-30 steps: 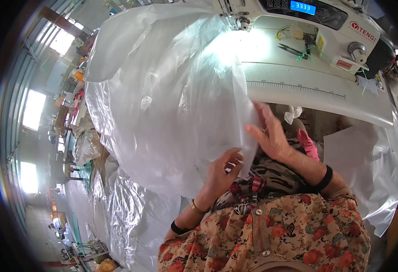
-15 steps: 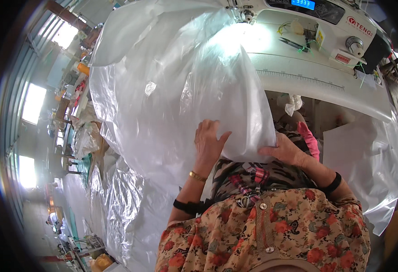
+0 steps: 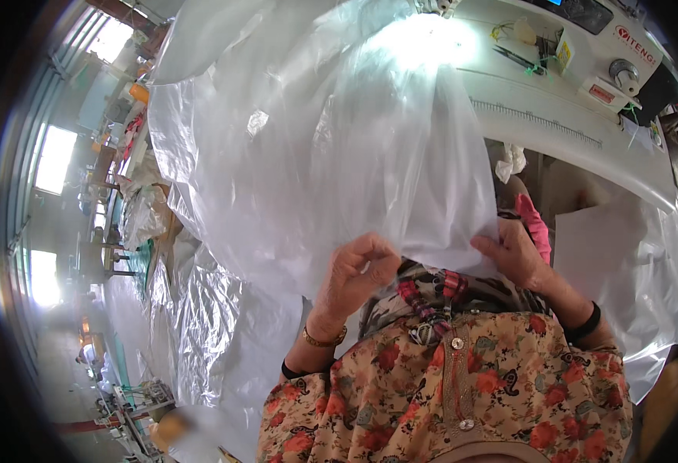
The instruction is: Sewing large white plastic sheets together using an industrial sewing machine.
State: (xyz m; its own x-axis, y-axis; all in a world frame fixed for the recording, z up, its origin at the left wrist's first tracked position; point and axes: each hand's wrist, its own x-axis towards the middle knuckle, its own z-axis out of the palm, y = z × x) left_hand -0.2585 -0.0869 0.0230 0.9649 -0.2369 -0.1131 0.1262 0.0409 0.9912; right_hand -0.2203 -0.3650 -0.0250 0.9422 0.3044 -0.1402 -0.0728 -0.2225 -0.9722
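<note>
A large, translucent white plastic sheet point(image 3: 370, 177) hangs down toward me from the lit bed of the sewing machine point(image 3: 586, 77). My left hand point(image 3: 358, 274), a gold-coloured band on its wrist, is closed with curled fingers at the sheet's near edge. At the right corner of that edge, my right hand point(image 3: 520, 251) pinches the plastic between thumb and fingers. Folds run through the sheet from the bright lamp spot down to both hands. The plastic between the left fingers is mostly hidden.
Dark snips point(image 3: 518, 59) lie on the machine bed behind a ruler scale point(image 3: 536, 123). Another plastic sheet point(image 3: 625, 285) hangs at the right. Crumpled shiny plastic point(image 3: 208, 324) is heaped at my left. Something pink point(image 3: 536, 228) sits beside my right hand.
My left hand has come off the sheet's surface, drawn nearer to me and curled closed. My right hand has shifted right and slightly up with the sheet's edge, spreading it wider.
</note>
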